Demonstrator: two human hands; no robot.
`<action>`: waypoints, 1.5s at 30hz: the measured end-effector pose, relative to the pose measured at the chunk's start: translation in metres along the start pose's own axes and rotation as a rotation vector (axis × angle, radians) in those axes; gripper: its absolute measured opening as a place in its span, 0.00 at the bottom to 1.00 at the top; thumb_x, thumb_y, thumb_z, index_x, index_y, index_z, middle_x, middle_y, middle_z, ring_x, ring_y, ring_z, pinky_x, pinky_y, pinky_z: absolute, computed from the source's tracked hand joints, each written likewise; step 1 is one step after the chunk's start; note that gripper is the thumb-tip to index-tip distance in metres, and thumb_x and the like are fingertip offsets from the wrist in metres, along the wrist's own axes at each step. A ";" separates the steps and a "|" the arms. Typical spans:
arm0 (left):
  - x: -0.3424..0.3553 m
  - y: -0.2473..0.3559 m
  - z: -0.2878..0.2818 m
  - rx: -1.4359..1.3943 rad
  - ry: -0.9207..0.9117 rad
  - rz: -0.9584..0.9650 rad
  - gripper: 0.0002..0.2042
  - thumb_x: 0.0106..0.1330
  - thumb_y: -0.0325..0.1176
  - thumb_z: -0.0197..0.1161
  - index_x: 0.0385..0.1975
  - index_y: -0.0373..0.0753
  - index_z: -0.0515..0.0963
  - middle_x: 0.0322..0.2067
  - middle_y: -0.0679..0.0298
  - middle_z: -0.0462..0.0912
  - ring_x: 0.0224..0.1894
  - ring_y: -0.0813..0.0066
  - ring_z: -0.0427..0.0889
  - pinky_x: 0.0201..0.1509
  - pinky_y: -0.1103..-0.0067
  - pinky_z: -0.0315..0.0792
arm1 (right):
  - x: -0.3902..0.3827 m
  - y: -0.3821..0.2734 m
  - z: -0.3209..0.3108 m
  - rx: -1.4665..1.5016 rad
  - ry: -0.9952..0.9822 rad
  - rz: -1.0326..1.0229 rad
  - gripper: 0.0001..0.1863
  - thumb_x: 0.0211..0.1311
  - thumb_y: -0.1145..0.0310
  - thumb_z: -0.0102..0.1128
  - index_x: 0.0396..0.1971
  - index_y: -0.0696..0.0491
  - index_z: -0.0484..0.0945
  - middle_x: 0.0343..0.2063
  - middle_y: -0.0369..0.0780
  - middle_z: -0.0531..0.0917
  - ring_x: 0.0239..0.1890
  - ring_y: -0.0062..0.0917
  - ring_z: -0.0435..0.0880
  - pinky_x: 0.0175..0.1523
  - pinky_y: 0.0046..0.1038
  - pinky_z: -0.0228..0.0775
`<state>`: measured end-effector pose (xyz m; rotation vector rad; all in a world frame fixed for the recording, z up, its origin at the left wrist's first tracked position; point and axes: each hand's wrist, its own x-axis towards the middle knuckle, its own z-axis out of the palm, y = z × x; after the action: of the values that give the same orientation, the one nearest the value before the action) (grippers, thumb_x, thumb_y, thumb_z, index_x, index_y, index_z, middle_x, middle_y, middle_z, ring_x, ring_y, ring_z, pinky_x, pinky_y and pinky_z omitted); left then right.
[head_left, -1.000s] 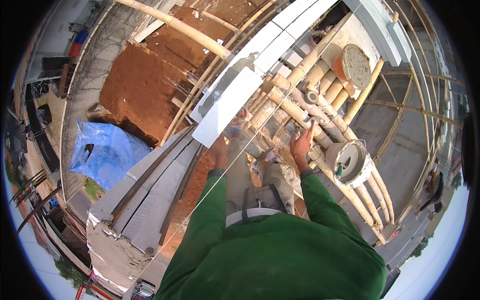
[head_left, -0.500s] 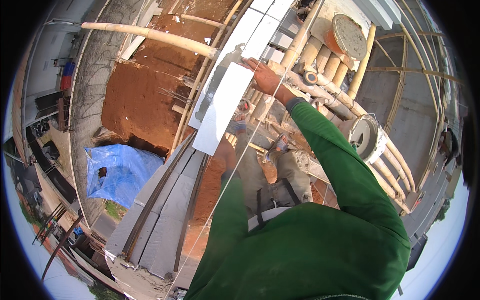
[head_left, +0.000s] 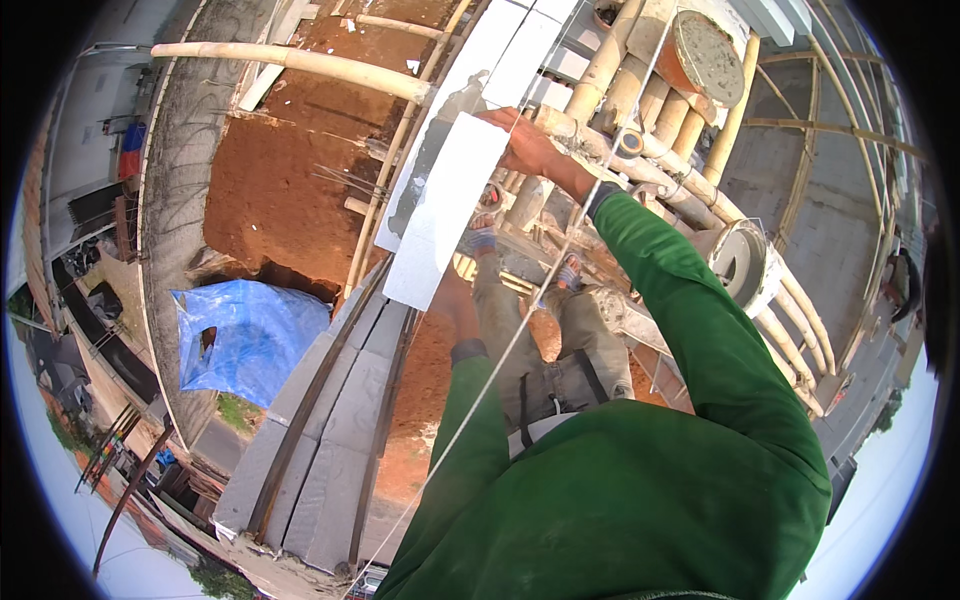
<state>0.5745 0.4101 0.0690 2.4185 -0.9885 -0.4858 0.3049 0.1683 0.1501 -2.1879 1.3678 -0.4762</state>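
Note:
A long white aerated concrete block (head_left: 447,205) is held in both my hands over the top of a block wall. Grey mortar (head_left: 412,190) shows along its left side and past its far end. My right hand (head_left: 532,150) grips the far right corner, with the fingers over the top edge. At the near end, my left hand (head_left: 456,303) is closed against the block's right side, its fingertips hidden by the block. How firmly the block rests on the wall cannot be made out.
A taut string (head_left: 520,325) crosses above my legs and past my right arm. To the right, a mortar tub (head_left: 700,60) and a white bucket (head_left: 740,265) stand on bamboo scaffolding. Bamboo poles (head_left: 290,65) and a blue tarp (head_left: 250,335) lie left of the wall.
The view has shifted slightly. My right hand is bent more round the block's far end, and the block's far end sits a little farther away. Both hands keep their hold.

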 end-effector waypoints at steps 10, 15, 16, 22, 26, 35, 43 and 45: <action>0.006 0.009 0.012 0.049 0.040 0.027 0.36 0.57 0.62 0.78 0.38 0.25 0.86 0.36 0.44 0.90 0.35 0.45 0.89 0.38 0.58 0.81 | 0.001 0.004 0.008 0.174 -0.041 0.126 0.45 0.46 0.60 0.84 0.70 0.44 0.76 0.42 0.50 0.90 0.47 0.48 0.89 0.55 0.44 0.81; 0.002 0.027 -0.009 0.182 -0.157 -0.111 0.39 0.55 0.64 0.79 0.38 0.23 0.85 0.36 0.44 0.90 0.34 0.44 0.89 0.38 0.58 0.80 | 0.004 0.001 -0.001 0.098 -0.014 0.119 0.45 0.48 0.59 0.84 0.70 0.42 0.76 0.44 0.50 0.90 0.49 0.48 0.89 0.56 0.44 0.81; 0.002 0.029 -0.009 0.175 -0.114 -0.092 0.39 0.55 0.65 0.78 0.37 0.23 0.85 0.36 0.44 0.90 0.34 0.44 0.89 0.38 0.58 0.80 | 0.003 0.001 -0.004 0.090 -0.107 0.192 0.44 0.48 0.60 0.84 0.69 0.45 0.76 0.45 0.51 0.90 0.50 0.48 0.88 0.58 0.44 0.81; -0.006 0.023 0.006 0.127 0.024 0.155 0.28 0.72 0.53 0.68 0.54 0.31 0.84 0.49 0.44 0.88 0.47 0.41 0.87 0.49 0.54 0.79 | 0.010 0.000 -0.007 0.126 -0.103 0.112 0.43 0.48 0.60 0.84 0.68 0.50 0.77 0.46 0.51 0.89 0.50 0.48 0.88 0.58 0.44 0.80; -0.007 0.022 0.001 -0.078 -0.072 0.035 0.34 0.65 0.55 0.75 0.55 0.26 0.82 0.53 0.41 0.86 0.53 0.41 0.86 0.55 0.57 0.79 | 0.010 0.001 -0.005 0.053 -0.130 0.099 0.43 0.49 0.59 0.83 0.69 0.49 0.77 0.45 0.52 0.89 0.49 0.48 0.88 0.58 0.43 0.80; -0.009 0.045 -0.021 0.031 -0.093 0.048 0.26 0.77 0.49 0.62 0.56 0.28 0.82 0.52 0.41 0.87 0.50 0.39 0.86 0.49 0.54 0.80 | 0.001 -0.012 -0.009 0.023 -0.108 0.170 0.44 0.51 0.58 0.82 0.70 0.45 0.75 0.38 0.50 0.90 0.45 0.47 0.89 0.55 0.44 0.81; 0.000 0.067 -0.040 0.032 -0.275 -0.183 0.37 0.63 0.55 0.77 0.60 0.26 0.79 0.59 0.41 0.84 0.58 0.42 0.84 0.60 0.58 0.77 | 0.001 -0.005 -0.008 0.103 -0.168 0.193 0.36 0.55 0.64 0.78 0.66 0.50 0.78 0.46 0.50 0.89 0.52 0.45 0.87 0.58 0.43 0.80; 0.000 0.074 -0.045 0.110 -0.278 -0.132 0.37 0.63 0.55 0.77 0.59 0.26 0.80 0.58 0.41 0.84 0.58 0.42 0.84 0.60 0.58 0.77 | -0.002 0.001 -0.005 -0.042 -0.038 0.136 0.31 0.58 0.68 0.74 0.64 0.52 0.79 0.51 0.49 0.86 0.58 0.46 0.84 0.62 0.42 0.78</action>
<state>0.5555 0.3775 0.1469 2.5738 -0.9939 -0.8535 0.3009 0.1682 0.1535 -2.1079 1.5068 -0.3575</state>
